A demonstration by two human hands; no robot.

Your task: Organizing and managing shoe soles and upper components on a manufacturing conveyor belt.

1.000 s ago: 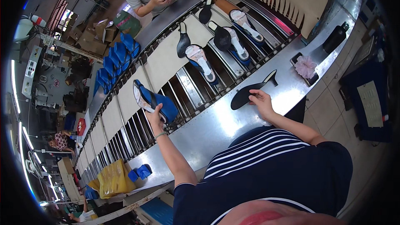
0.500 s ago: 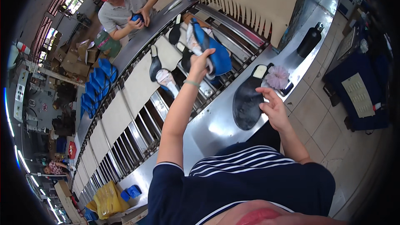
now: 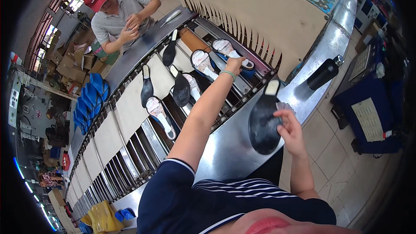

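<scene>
The left hand [image 3: 235,63] reaches to 12 o'clock, grip closed on a blue shoe [image 3: 236,56] on the conveyor [image 3: 130,108]. The right hand [image 3: 289,130] pinches a black sole [image 3: 263,123] over the worktop [image 3: 225,156] at 3 o'clock. Lay the shoe flat between slats, steadying the sole.

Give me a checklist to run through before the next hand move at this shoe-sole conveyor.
1. Left hand on the blue-backed sole on the conveyor: ok.
2. Grip closed on that sole: cannot tell.
3. Right hand holds the black sole over the steel ledge: ok.
4. Black bottle upright, apart from both hands: ok.
5. Other worker's hands away from the reach: ok.
</scene>
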